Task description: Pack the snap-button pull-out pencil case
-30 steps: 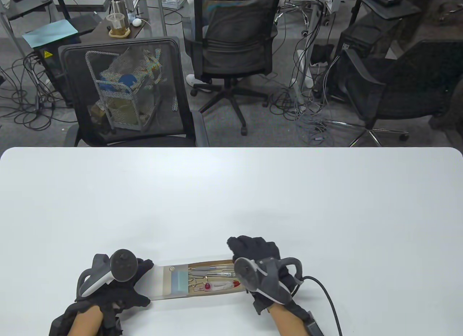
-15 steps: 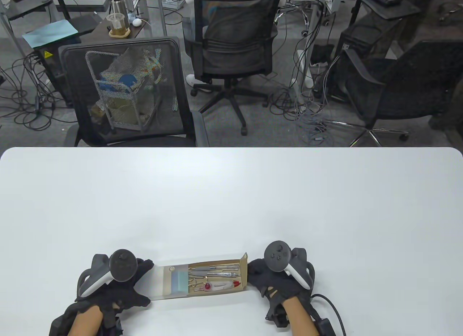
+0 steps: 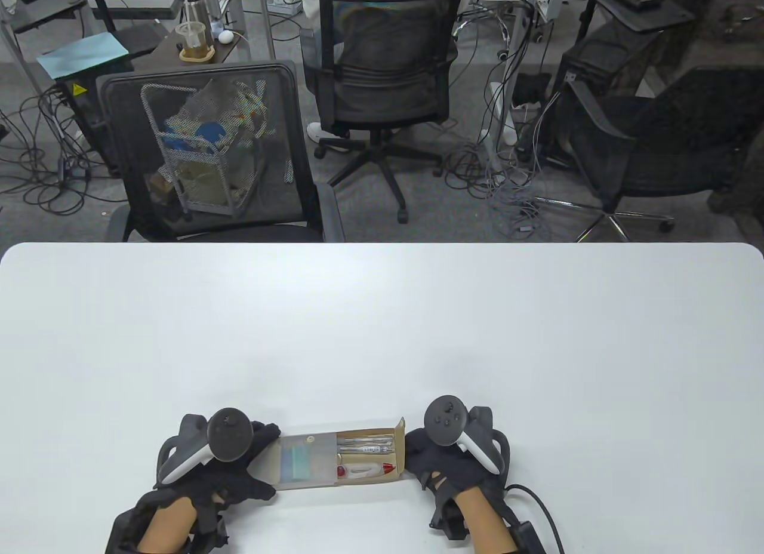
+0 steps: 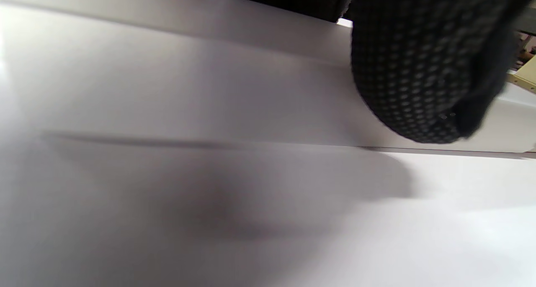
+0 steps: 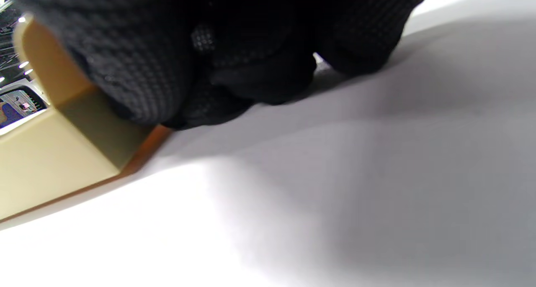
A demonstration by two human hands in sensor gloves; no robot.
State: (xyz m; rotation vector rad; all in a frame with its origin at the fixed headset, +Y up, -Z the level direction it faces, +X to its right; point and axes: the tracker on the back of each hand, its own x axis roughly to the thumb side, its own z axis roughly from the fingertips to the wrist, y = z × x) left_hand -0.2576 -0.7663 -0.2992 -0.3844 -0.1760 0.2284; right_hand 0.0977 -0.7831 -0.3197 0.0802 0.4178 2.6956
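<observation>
The pencil case lies near the table's front edge. Its tan inner tray [image 3: 373, 457] holds pens [image 3: 365, 445], a red-tipped white item [image 3: 367, 471] and a pale blue block [image 3: 296, 463]. The translucent sleeve [image 3: 310, 440] covers the tray's left half. My left hand [image 3: 262, 461] grips the sleeve's left end; the left wrist view shows a gloved finger [image 4: 423, 69] on the sleeve [image 4: 167, 90]. My right hand [image 3: 418, 458] presses with curled fingers [image 5: 167, 61] against the tray's right end [image 5: 54, 153], by the upright snap flap [image 3: 400, 430].
The white table [image 3: 382, 315] stretches wide beyond the case. A black mesh chair [image 3: 209, 148] stands at the far edge. A cable [image 3: 540, 506] trails from my right wrist.
My right hand came off the tray's top and went to its right end. Then my left hand moved right with the sleeve, which now covers more of the tray. The case looks shorter.
</observation>
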